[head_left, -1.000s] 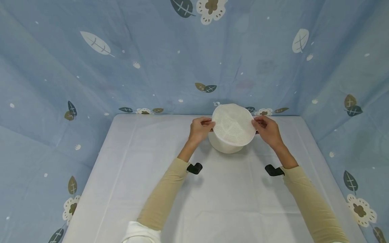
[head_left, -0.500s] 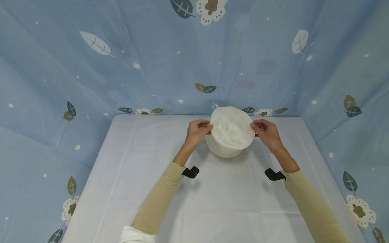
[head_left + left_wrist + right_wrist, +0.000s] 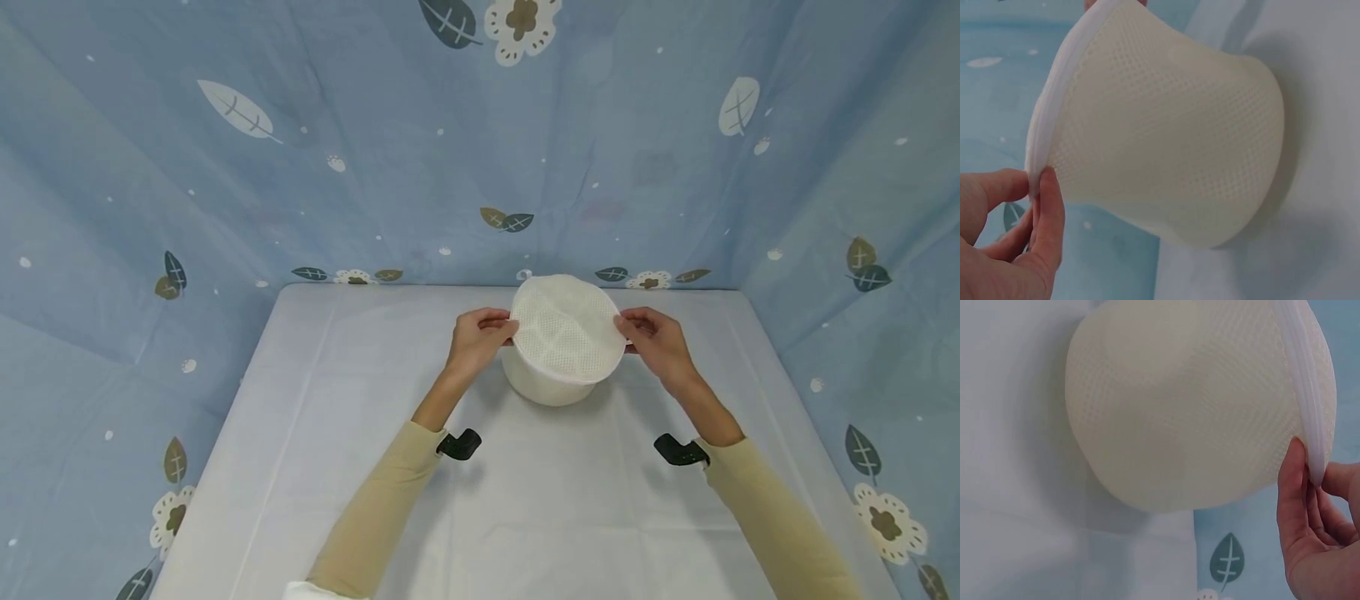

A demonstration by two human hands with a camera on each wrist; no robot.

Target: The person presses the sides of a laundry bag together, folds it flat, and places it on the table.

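A white mesh laundry bag, round and drum-shaped, stands near the back of the table with its flat top tilted toward me. My left hand pinches the left side of its top edge between thumb and fingers. On the opposite side, my right hand pinches the same edge. The left wrist view shows the smooth zipper band between my fingertips, with the mesh wall sloping to the rounded base close over the cloth. In the right wrist view, the thumb and fingers grip the zipper band too.
A white cloth covers the table. Blue curtains printed with leaves and flowers hang along the back and both sides. Black wrist mounts stick out inward from both sleeves.
Both hands have brought the laundry bag toward me and slightly left, away from the back curtain. Their pinch on its edge is kept throughout.
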